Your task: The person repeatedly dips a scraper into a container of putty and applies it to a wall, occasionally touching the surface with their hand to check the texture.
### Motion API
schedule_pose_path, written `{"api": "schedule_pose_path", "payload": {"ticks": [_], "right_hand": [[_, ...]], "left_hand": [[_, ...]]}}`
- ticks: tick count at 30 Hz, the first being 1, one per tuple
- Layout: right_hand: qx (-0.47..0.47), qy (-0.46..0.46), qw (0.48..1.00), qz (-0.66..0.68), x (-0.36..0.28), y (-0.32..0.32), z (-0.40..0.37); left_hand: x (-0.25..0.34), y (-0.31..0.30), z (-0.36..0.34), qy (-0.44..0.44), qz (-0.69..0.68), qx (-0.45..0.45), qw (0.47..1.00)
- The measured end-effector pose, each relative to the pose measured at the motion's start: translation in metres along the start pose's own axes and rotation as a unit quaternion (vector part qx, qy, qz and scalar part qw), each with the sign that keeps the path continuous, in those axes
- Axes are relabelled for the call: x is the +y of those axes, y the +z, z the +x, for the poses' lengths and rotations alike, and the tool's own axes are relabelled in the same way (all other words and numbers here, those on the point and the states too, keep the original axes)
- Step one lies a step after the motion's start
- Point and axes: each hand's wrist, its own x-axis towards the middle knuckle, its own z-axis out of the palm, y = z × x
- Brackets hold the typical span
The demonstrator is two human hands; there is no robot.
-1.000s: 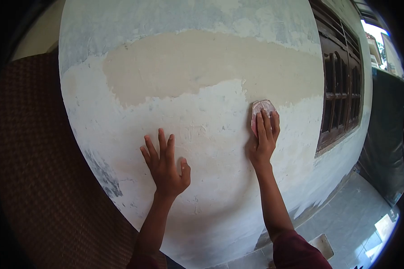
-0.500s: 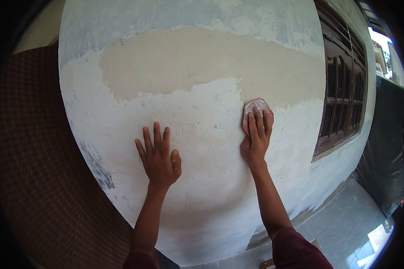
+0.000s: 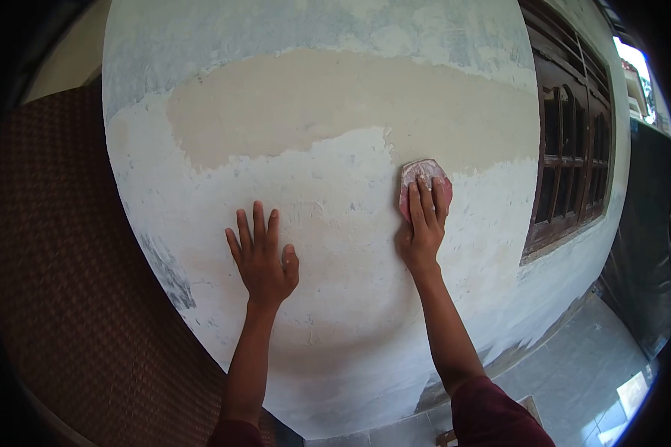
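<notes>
My left hand (image 3: 263, 261) rests on the whitish plastered wall (image 3: 335, 246), fingers spread and holding nothing. Farther right, my right hand (image 3: 423, 227) grips a flat red pad (image 3: 426, 170) with angled corners, its face smeared with white. The fingers lie over the pad and press it to the wall, just under the edge of a beige patch (image 3: 313, 97). The pad's underside is hidden. Around both hands the wall's surface is rough, with small ridges and dark specks.
A brown woven panel (image 3: 89, 261) borders the wall on the left. To the right are a dark wooden window (image 3: 570, 149) and a dark sheet (image 3: 645, 231). Grey floor tiles (image 3: 566, 372) lie below, with a wooden object (image 3: 528, 408) partly hidden by my right sleeve.
My right hand and the red pad have shifted very slightly left along the wall. My left hand keeps its place on the wall, and the view has moved a little.
</notes>
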Motion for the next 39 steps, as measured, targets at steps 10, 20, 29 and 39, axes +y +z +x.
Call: {"api": "schedule_pose_path", "payload": {"ticks": [10,20,29,39], "right_hand": [[-0.044,0.027,0.999,0.016,-0.002,-0.010,-0.014],[-0.023,0.034,0.999,0.016,-0.010,0.000,0.003],[0.008,0.023,0.999,0.029,-0.008,-0.005,-0.013],[-0.005,0.043,0.999,0.018,-0.010,0.000,-0.007]], "left_hand": [[-0.001,0.001,-0.001,0.016,0.007,-0.002,1.000],[-0.001,-0.001,-0.001,0.020,-0.001,0.008,1.000],[-0.001,-0.001,-0.001,0.022,0.002,0.016,1.000],[-0.002,0.002,-0.003,0.014,-0.010,0.019,1.000]]}}
